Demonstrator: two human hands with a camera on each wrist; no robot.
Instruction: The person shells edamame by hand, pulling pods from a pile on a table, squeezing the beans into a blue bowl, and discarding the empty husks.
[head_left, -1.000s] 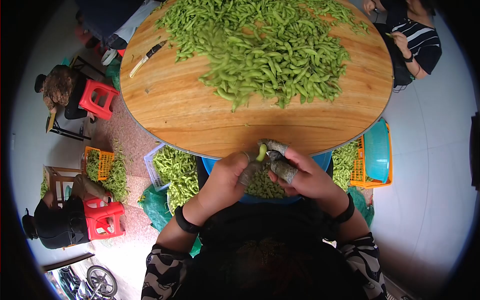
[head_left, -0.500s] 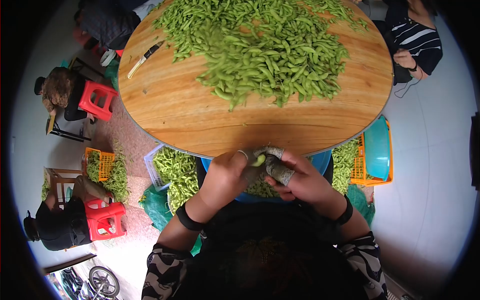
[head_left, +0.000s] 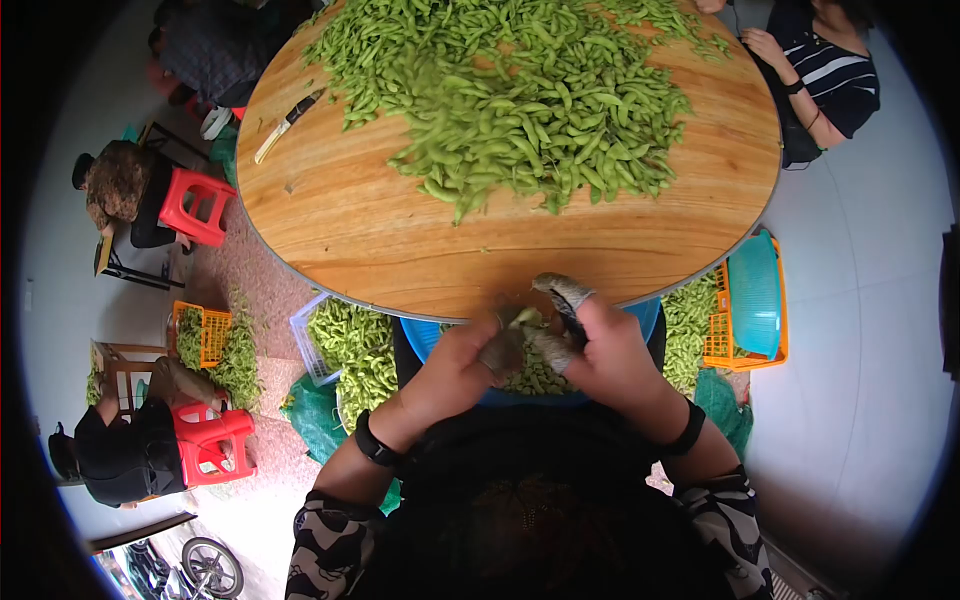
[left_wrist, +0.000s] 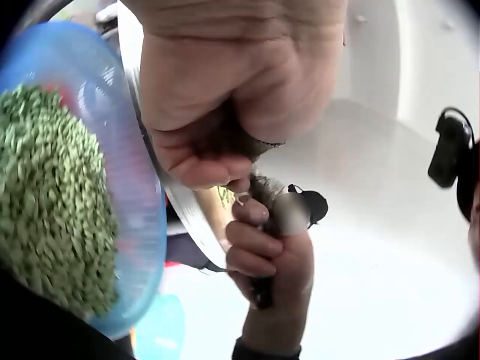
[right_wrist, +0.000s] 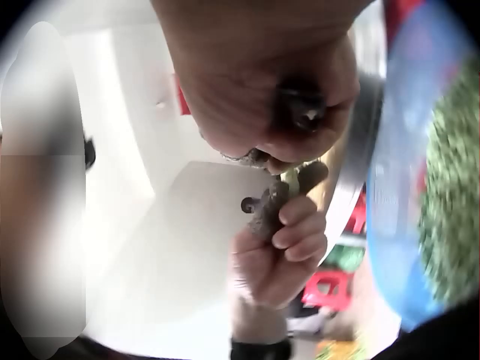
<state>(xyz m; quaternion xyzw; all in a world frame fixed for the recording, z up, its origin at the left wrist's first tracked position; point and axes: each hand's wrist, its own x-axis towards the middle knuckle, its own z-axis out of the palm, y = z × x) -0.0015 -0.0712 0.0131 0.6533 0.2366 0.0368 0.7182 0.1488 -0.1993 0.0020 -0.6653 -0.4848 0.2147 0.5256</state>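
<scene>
Over the near edge of the table, my left hand (head_left: 460,355) pinches a green soybean pod (head_left: 524,316) between thumb and forefinger. Facing it, close by, is my right hand (head_left: 610,340), its fingers curled round a dark-handled tool (right_wrist: 306,112); the handle's end shows at the palm in the right wrist view, while its working tip is hidden. Grey coverings wrap the thumbs and forefingers of both hands. Below them stands a blue basin (left_wrist: 154,240) of shelled green beans (left_wrist: 52,202).
A heap of pods (head_left: 540,110) covers the far part of the round wooden table (head_left: 370,240), with a knife (head_left: 288,125) at left. Crates and sacks of pods flank my legs, including an orange crate (head_left: 718,340). Other people sit left and at upper right.
My hands have drawn slightly apart from their closer hold half a second ago. The right forefinger has lifted and straightened away from the pod, which stays in my left hand.
</scene>
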